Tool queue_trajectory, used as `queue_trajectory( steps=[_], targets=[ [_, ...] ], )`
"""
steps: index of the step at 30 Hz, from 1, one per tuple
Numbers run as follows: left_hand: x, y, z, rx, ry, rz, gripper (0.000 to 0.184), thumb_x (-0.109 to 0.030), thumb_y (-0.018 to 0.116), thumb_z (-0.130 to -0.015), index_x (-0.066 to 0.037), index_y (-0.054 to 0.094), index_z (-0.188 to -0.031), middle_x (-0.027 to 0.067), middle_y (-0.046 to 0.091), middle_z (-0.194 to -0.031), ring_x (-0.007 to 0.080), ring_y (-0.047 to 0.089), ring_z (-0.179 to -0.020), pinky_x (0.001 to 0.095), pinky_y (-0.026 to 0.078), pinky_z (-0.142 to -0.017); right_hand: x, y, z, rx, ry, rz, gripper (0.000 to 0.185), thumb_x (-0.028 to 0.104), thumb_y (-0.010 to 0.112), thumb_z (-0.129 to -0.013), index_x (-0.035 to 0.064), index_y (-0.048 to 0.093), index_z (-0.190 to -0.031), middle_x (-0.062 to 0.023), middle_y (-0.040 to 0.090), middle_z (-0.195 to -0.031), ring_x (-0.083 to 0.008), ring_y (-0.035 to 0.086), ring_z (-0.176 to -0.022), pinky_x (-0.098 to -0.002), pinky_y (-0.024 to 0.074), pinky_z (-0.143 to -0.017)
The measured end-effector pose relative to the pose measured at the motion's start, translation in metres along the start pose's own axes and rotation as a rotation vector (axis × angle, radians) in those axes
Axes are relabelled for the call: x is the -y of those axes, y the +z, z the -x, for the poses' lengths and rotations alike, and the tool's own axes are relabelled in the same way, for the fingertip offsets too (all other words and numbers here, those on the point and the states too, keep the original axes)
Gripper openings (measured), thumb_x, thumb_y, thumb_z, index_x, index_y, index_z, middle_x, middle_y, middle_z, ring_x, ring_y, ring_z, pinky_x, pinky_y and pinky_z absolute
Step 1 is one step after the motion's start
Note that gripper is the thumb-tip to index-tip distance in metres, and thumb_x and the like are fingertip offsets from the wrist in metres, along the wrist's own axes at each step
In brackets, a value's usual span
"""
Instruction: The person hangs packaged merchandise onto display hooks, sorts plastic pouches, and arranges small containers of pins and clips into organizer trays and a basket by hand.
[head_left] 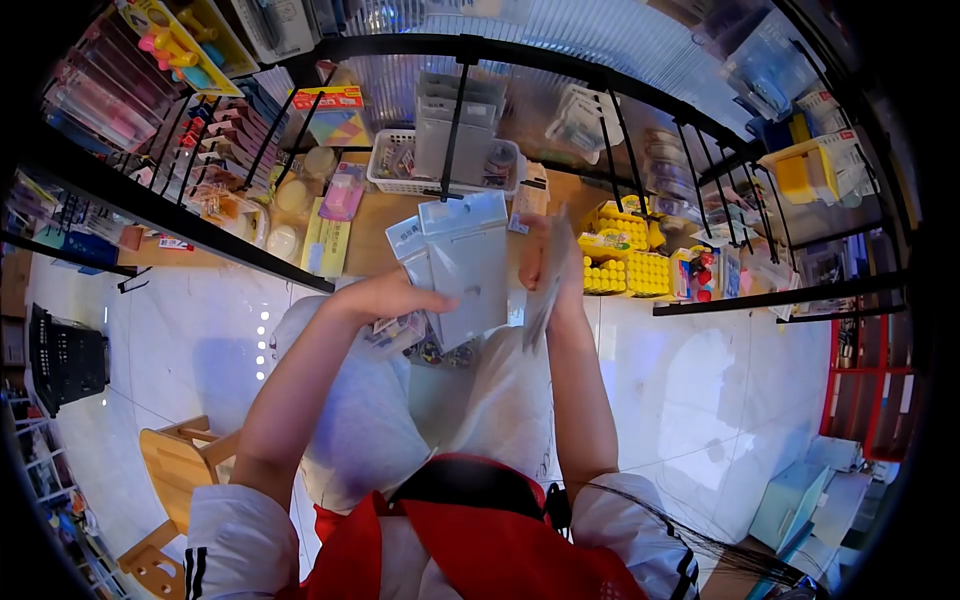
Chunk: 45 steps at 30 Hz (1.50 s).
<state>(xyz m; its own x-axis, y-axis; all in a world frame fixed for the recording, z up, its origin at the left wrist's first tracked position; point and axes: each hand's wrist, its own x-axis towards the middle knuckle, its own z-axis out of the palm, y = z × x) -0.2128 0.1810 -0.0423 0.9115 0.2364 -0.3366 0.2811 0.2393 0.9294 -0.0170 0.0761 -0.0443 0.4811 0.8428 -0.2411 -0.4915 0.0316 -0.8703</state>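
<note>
My left hand (pixel 385 295) is closed around several flat, pale grey hang packs (pixel 468 265), fanned out with the thumb across the front. Their tops carry a clear hanging tab and some print; what is inside I cannot make out. On the right, my right hand (pixel 540 262) grips another flat pack (pixel 550 285), turned nearly edge-on and slightly blurred. Below the left hand, a clear package (pixel 397 333) of small items shows partly, near my lap. Behind my hands, a white basket (pixel 395 185) on the wooden shelf holds more upright grey packs (pixel 450 130).
Black rack bars (pixel 460 120) and hooks jut out above the shelf. Yellow trays (pixel 628 270) stand to the right, a yellow box (pixel 327 243) to the left. A wooden chair (pixel 185 465) is at the left, a black crate (pixel 68 355) farther out, and a red rack (pixel 870 385) at the right.
</note>
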Motion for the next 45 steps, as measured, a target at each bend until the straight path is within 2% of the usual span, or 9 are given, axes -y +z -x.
queue_trajectory(
  steps=[4, 5, 9, 13, 24, 36, 39, 42, 45],
  targets=[
    [-0.011, -0.001, 0.01, -0.046, 0.012, -0.113, 0.048, -0.019, 0.065, -0.076, -0.003, 0.047, -0.118, 0.0069, 0.055, -0.109, 0.0167, 0.051, -0.101, 0.0312, 0.041, -0.086, -0.004, 0.025, -0.01, 0.097, -0.128, 0.313, 0.03, 0.025, 0.054, -0.087, -0.0036, 0.06, -0.09, 0.0007, 0.055, -0.057, -0.0044, 0.048, -0.05, -0.0191, 0.0364, -0.045],
    [-0.013, -0.001, 0.013, -0.075, 0.051, -0.117, 0.048, -0.02, 0.064, -0.077, -0.003, 0.047, -0.119, 0.0068, 0.055, -0.109, 0.0166, 0.051, -0.101, 0.0309, 0.041, -0.086, -0.007, 0.024, -0.013, 0.067, -0.14, 0.347, 0.019, 0.014, 0.062, -0.081, -0.0036, 0.063, -0.077, -0.0005, 0.06, -0.066, -0.0032, 0.051, -0.057, -0.0174, 0.0386, -0.051],
    [-0.02, 0.001, 0.027, -0.352, -0.173, 0.168, 0.046, -0.024, 0.062, -0.08, -0.003, 0.047, -0.119, 0.0065, 0.056, -0.107, 0.0157, 0.052, -0.098, 0.0292, 0.041, -0.085, -0.014, 0.022, -0.015, -0.022, -0.26, 0.532, 0.022, 0.019, 0.061, -0.081, -0.0017, 0.065, -0.075, 0.0014, 0.057, -0.059, -0.0021, 0.045, -0.054, -0.0209, 0.0353, -0.048],
    [-0.001, -0.016, 0.035, -0.693, -0.022, 0.21, 0.044, -0.026, 0.061, -0.081, -0.002, 0.049, -0.116, 0.0065, 0.057, -0.104, 0.0145, 0.053, -0.095, 0.0282, 0.042, -0.081, -0.014, 0.027, -0.009, -0.053, -0.339, 0.612, 0.02, 0.018, 0.063, -0.079, -0.0009, 0.065, -0.074, -0.0019, 0.057, -0.056, -0.0041, 0.046, -0.05, -0.0222, 0.0352, -0.046],
    [-0.009, -0.024, 0.03, -0.709, 0.106, 0.212, 0.052, -0.027, 0.054, -0.087, -0.001, 0.036, -0.128, 0.0078, 0.044, -0.123, 0.0157, 0.041, -0.112, 0.028, 0.031, -0.095, -0.004, 0.046, -0.031, -0.054, -0.624, 0.785, 0.015, 0.015, 0.065, -0.074, 0.0012, 0.063, -0.069, -0.0115, 0.055, -0.055, -0.0209, 0.049, -0.043, -0.0275, 0.0366, -0.044],
    [-0.004, -0.029, 0.022, -0.734, 0.109, 0.161, 0.053, -0.027, 0.053, -0.088, 0.001, 0.035, -0.128, 0.0089, 0.045, -0.122, 0.0156, 0.041, -0.111, 0.0272, 0.032, -0.094, 0.007, 0.054, -0.031, -0.016, -0.594, 0.694, 0.016, 0.015, 0.064, -0.074, -0.0008, 0.063, -0.07, -0.0127, 0.057, -0.056, -0.02, 0.053, -0.046, -0.0279, 0.0386, -0.046],
    [0.006, -0.034, 0.019, -0.727, 0.177, 0.081, 0.051, -0.027, 0.053, -0.088, 0.002, 0.035, -0.127, 0.0089, 0.046, -0.12, 0.015, 0.042, -0.11, 0.0268, 0.032, -0.093, 0.008, 0.053, -0.034, 0.022, -0.617, 0.738, 0.016, 0.013, 0.064, -0.075, -0.0027, 0.065, -0.079, -0.0023, 0.059, -0.057, -0.0023, 0.047, -0.052, -0.0208, 0.0375, -0.048],
    [-0.001, -0.031, 0.013, -0.73, 0.204, 0.07, 0.05, -0.026, 0.053, -0.088, 0.002, 0.037, -0.126, 0.0091, 0.047, -0.118, 0.0147, 0.043, -0.108, 0.0268, 0.033, -0.092, 0.013, 0.055, -0.04, -0.018, -0.464, 0.806, 0.018, 0.015, 0.063, -0.077, -0.0024, 0.065, -0.08, -0.0006, 0.058, -0.056, -0.002, 0.045, -0.051, -0.0209, 0.0359, -0.047],
    [-0.011, -0.029, 0.008, -0.783, 0.294, 0.028, 0.048, -0.024, 0.055, -0.087, 0.002, 0.04, -0.124, 0.0092, 0.049, -0.115, 0.0144, 0.045, -0.105, 0.0271, 0.035, -0.089, 0.002, 0.055, -0.064, -0.088, -0.514, 0.639, 0.021, 0.017, 0.062, -0.077, -0.0027, 0.063, -0.071, -0.01, 0.055, -0.052, -0.0092, 0.047, -0.045, -0.026, 0.0353, -0.045]
  ],
)
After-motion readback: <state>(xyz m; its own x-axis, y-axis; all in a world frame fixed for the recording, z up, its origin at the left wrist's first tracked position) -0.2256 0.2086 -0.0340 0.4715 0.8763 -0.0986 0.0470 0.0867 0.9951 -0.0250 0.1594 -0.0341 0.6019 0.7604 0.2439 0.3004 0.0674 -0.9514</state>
